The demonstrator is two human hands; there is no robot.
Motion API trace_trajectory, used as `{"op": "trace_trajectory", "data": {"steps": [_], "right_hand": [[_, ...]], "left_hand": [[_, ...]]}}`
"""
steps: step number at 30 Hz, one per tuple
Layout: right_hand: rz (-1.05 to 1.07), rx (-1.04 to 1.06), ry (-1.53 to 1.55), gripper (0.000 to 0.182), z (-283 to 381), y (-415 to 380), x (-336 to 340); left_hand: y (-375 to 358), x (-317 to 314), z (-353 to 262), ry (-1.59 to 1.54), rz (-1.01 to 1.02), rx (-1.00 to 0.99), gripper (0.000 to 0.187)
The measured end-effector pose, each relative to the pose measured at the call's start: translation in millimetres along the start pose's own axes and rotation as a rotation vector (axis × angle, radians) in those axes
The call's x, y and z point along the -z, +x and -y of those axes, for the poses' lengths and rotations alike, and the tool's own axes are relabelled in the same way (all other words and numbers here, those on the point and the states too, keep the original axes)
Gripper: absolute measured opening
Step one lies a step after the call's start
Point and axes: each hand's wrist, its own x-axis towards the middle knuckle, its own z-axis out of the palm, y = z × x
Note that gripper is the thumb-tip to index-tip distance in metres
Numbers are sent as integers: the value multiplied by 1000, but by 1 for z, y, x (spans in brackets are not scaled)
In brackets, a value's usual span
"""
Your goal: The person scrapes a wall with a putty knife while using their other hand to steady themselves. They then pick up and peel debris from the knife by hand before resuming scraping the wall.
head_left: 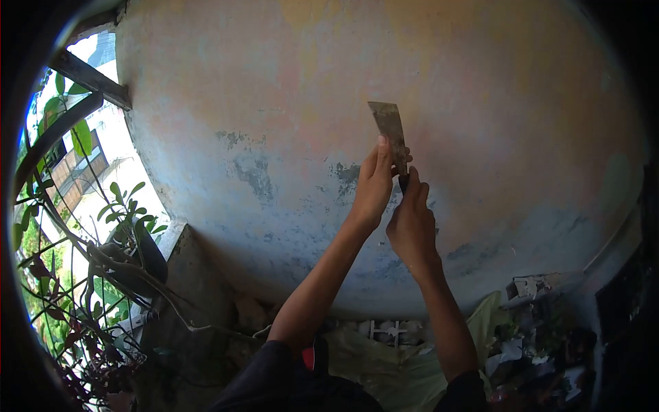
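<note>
A paint scraper (390,122) with a stained, slanted metal blade and a dark handle is held up in front of the wall (295,89). My right hand (413,226) is closed around the handle, below the blade. With the thumb on the blade's face and fingertips showing behind its far edge, my left hand (375,184) pinches the lower part of the blade. The blade's wide end points up and slightly left. Behind it, the wall's faded yellow, pink and bluish paint is worn, with grey patches near and below the hands.
Left of the wall is an opening with a metal grille and climbing plants (82,302). A potted plant (147,250) stands by a concrete ledge (180,240). Along the wall's foot lie a greenish sheet (419,374) and assorted clutter (549,336) at the lower right.
</note>
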Motion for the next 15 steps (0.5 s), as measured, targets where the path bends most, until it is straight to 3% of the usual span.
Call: {"op": "trace_trajectory", "data": {"steps": [2,4,6,7,11,14,15], "right_hand": [[139,-106,-103,32,8,3,-4],[159,-84,81,26,9,7,-8],[498,-368,887,27,6,21,-6],[539,-469,1246,27,6,31,-7],[573,-638,1415,31,16,79,-23],[580,-600,1181,42,29,102,-47],[489,-629,1119,44,39,106,-55]], "left_hand": [[3,8,-1,131,-17,-20,36],[11,21,-8,263,-39,-56,36],[18,35,-20,194,25,84,33],[20,38,-24,194,14,71,29],[38,45,-41,230,-60,34,29],[67,62,-42,371,-188,88,31],[70,60,-45,444,-285,36,38]]}}
